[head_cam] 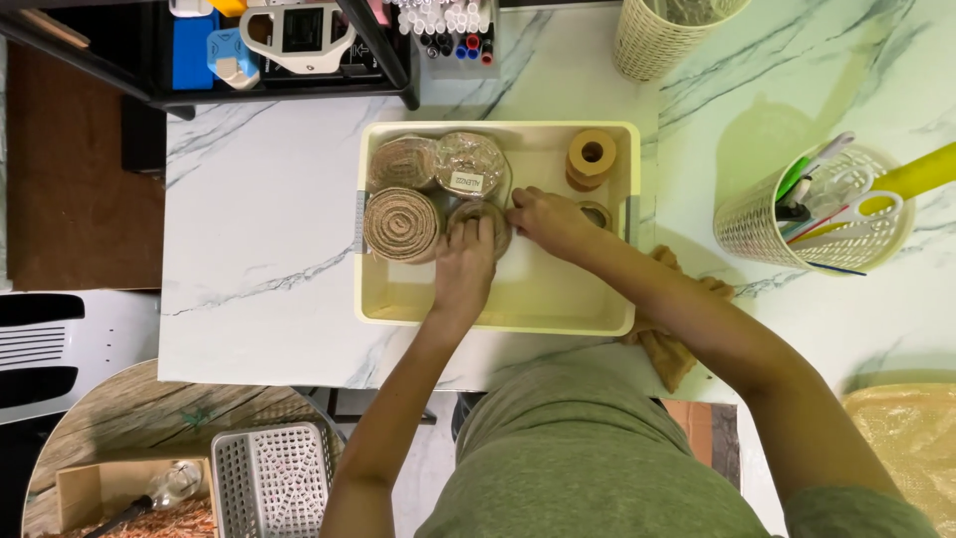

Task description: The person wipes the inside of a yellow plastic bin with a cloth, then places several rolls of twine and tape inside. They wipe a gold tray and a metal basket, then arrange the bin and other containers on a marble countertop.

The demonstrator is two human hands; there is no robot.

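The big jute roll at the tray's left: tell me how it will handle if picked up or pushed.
The jute roll lies flat on its round face, so a push would probably slide it, not roll it. Its coarse woven wrap looks grippy, unlikely to slip. It seems tightly wound, so likely firm, though a loose end could unwind. It sits packed against other rolls and the tray wall, so pushing may jam.

Single head camera, top-down.
Looks straight down, fairly close, onto the table (259,249) with the tray (498,311) centred.
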